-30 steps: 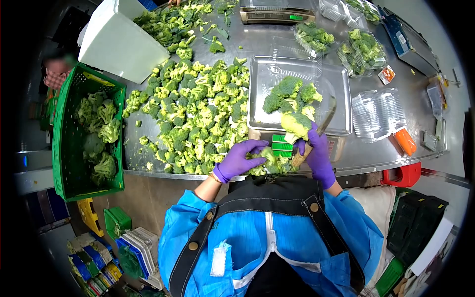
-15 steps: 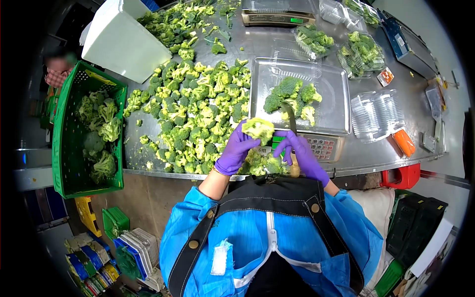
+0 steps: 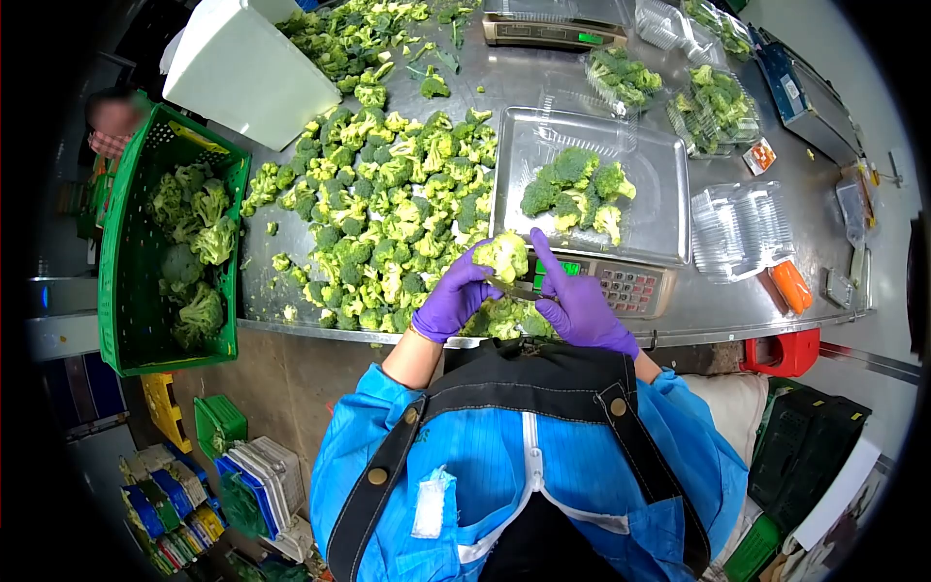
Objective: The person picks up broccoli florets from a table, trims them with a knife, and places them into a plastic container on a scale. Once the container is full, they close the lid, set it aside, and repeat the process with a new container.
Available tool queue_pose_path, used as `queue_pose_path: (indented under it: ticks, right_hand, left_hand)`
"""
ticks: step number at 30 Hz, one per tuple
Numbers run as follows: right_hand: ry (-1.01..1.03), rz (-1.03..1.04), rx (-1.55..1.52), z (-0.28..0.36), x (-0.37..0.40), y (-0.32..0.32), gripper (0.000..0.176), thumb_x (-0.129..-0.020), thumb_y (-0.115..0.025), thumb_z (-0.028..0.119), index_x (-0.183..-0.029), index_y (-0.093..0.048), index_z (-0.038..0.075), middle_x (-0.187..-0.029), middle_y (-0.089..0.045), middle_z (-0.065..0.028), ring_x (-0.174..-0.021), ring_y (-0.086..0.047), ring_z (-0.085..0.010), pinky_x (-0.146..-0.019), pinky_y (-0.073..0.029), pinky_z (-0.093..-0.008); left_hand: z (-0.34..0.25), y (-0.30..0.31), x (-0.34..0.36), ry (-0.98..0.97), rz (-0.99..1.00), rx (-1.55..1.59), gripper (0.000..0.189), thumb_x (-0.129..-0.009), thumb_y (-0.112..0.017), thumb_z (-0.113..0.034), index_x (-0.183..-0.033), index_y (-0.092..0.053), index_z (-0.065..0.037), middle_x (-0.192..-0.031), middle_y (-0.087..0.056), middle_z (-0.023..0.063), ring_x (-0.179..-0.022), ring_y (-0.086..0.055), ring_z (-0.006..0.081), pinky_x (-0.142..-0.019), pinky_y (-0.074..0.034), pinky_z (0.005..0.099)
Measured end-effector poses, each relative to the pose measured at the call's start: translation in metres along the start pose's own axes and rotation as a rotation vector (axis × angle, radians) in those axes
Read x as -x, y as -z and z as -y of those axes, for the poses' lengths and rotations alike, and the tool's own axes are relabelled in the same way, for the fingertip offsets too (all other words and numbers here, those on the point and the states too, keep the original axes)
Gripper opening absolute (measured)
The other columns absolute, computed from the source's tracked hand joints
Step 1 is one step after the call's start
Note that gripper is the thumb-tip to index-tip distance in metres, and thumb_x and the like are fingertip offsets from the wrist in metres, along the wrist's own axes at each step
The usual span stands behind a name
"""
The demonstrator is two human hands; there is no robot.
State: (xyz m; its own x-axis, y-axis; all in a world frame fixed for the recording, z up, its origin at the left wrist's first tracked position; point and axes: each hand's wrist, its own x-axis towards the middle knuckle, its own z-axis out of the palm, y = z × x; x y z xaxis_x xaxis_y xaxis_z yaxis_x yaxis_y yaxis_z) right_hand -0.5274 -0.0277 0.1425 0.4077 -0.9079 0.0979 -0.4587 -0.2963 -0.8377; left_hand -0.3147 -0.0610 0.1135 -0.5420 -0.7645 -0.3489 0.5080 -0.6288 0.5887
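Note:
Purple gloves cover both hands. My left hand point(image 3: 456, 299) is closed around a pale green broccoli piece point(image 3: 502, 257), held above the table's front edge. Just right of it, my right hand point(image 3: 587, 306) grips a knife point(image 3: 519, 290); its index finger points up and away. The blade lies low against the broccoli piece, its handle hidden in my palm. Beyond my hands, a clear plastic container on the scale's metal tray point(image 3: 659, 228) holds several broccoli florets point(image 3: 577, 189). Below the tray, the scale's keypad point(image 3: 626, 289) is partly visible.
Loose florets point(image 3: 388, 204) cover the table to the left. A green crate point(image 3: 121, 320) with broccoli heads stands farther left, near a white bin point(image 3: 242, 87). On the right are filled containers point(image 3: 718, 107), empty clear containers point(image 3: 742, 228) and an orange object point(image 3: 792, 286). Another person's hand point(image 3: 109, 144) shows far left.
The knife blade has swung from pointing up over the tray to lying across under the broccoli piece. The broccoli has turned, and my right index finger has straightened.

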Motion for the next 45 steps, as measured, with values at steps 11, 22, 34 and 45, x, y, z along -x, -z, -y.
queue_pose_path:
  ticks: [11,22,34,45]
  right_hand:
    - [0.004,0.027,0.061,0.000,-0.001,-0.003,0.080,-0.088,-0.043,0.051,-0.141,-0.010,0.001,-0.055,-0.054,-0.0094,-0.049,-0.055,-0.0256,-0.049,-0.041,-0.0355]
    - [-0.016,-0.059,0.175,-0.007,-0.002,-0.016,0.091,-0.083,-0.037,0.064,-0.141,-0.009,-0.001,-0.056,-0.054,-0.0109,-0.048,-0.055,-0.0276,-0.047,-0.041,-0.0367]
    - [-0.074,-0.012,0.309,-0.006,-0.003,-0.016,0.087,-0.085,-0.040,0.059,-0.142,-0.006,0.003,-0.057,-0.053,-0.0111,-0.048,-0.055,-0.0249,-0.045,-0.041,-0.0355]
    - [-0.141,0.020,0.184,-0.004,-0.006,-0.016,0.075,-0.090,-0.044,0.044,-0.142,-0.006,0.006,-0.061,-0.055,-0.0157,-0.055,-0.057,-0.0298,-0.053,-0.044,-0.0382]
  left_hand:
    - [-0.003,-0.015,0.004,0.033,-0.060,-0.156,0.065,-0.071,-0.062,-0.023,-0.129,-0.040,-0.004,-0.114,-0.054,0.0060,-0.096,-0.056,0.0141,-0.081,-0.047,0.0268]
    - [-0.010,-0.035,0.006,-0.150,0.145,-0.449,0.069,-0.064,-0.061,-0.022,-0.126,-0.043,0.001,-0.119,-0.053,0.0094,-0.111,-0.050,0.0181,-0.096,-0.038,0.0301]
    - [-0.014,-0.039,0.011,-0.122,0.067,-0.370,0.069,-0.065,-0.061,-0.016,-0.129,-0.041,0.001,-0.106,-0.059,0.0043,-0.083,-0.053,0.0067,-0.066,-0.040,0.0189]
    - [-0.008,-0.027,0.004,-0.060,0.024,-0.333,0.062,-0.071,-0.058,-0.011,-0.130,-0.041,-0.001,-0.098,-0.060,0.0013,-0.073,-0.051,0.0051,-0.062,-0.040,0.0182]
